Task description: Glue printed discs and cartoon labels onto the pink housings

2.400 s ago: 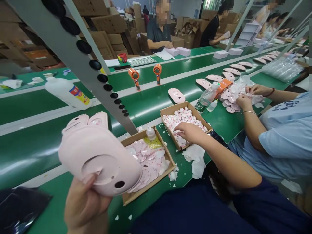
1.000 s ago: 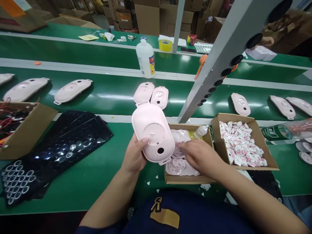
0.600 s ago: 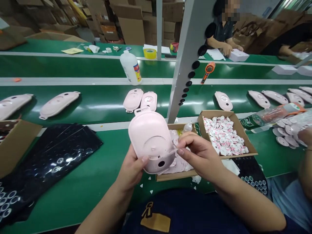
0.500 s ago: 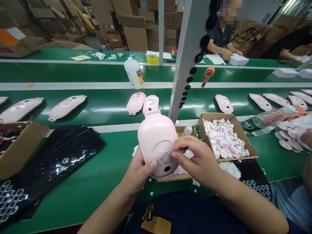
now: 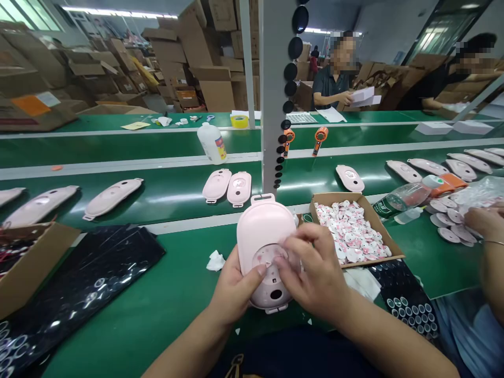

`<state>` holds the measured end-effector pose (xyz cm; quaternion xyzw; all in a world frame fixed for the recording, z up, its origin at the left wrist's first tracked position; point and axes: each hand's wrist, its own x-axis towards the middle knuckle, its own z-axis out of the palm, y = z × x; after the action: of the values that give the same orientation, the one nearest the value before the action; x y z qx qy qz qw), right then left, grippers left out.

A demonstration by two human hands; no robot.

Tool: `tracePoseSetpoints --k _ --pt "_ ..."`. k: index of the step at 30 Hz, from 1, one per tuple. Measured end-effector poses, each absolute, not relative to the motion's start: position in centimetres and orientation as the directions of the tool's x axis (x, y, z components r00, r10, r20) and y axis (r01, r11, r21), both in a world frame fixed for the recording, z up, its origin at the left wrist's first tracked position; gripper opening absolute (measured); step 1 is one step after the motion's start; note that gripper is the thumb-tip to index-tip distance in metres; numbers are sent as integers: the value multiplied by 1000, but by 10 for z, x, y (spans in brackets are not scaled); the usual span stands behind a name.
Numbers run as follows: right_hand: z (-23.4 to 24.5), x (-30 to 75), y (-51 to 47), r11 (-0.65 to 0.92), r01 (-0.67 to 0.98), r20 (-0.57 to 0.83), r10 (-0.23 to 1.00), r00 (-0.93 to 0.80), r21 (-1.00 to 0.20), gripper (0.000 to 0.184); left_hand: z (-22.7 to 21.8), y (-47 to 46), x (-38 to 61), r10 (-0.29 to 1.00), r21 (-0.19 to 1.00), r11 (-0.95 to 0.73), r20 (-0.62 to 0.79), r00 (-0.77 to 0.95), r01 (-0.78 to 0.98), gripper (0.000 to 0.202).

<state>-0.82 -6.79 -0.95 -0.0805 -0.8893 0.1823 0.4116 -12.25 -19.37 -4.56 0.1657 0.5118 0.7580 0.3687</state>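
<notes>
Locate the pink shell [image 5: 264, 239] at 6 o'clock of the view, raised above the green belt [image 5: 157, 184], loop tab at its 12 o'clock and a dark hole at its 6 o'clock.

Note the left hand [image 5: 236, 289] closed around the shell's 8 o'clock edge, thumb laid across the face. Note the right hand [image 5: 315, 275] curled in from 4 o'clock, fingertips pinched down on a round disc [image 5: 271, 257] seated against the lower half of the face.

Treat the shell as light and hollow: probably thin moulded plastic, stiff, smooth and likely slippery. Take hold along the long edges at 9 and 3 o'clock, palm behind and thumb in front. Avoid the loop tab, probably the weakest point. Stay off the round recess.

Treat the disc as thin, bendable and easily creased. Handle by the rim only.

Surroundings, read from the shell:
- 3 o'clock, just beside: cardboard box [image 5: 337, 195] of small printed pieces.
- 12 o'clock, on the belt, apart: two paired shells [image 5: 228, 186]; farther out, a white bottle [image 5: 211, 143].
- 9 o'clock, near: a crumpled white scrap [image 5: 216, 261]; beyond, a black sheet [image 5: 79, 283].
- 3 o'clock, well apart: a co-worker's hand [image 5: 486, 220].
</notes>
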Motion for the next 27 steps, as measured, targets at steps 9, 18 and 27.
tracePoseSetpoints --k 9,18,27 --pt "-25 -3 -68 463 -28 223 371 -901 -886 77 -45 -196 -117 709 913 -172 -146 -690 -370 61" --pt "-44 3 -20 742 54 534 528 -660 -668 56 -45 -218 -151 499 931 -224 -146 -854 -290 53" --pt "-85 -54 12 659 606 56 696 -716 -446 33 -46 -219 -175 469 918 -172 -243 -849 -357 73"
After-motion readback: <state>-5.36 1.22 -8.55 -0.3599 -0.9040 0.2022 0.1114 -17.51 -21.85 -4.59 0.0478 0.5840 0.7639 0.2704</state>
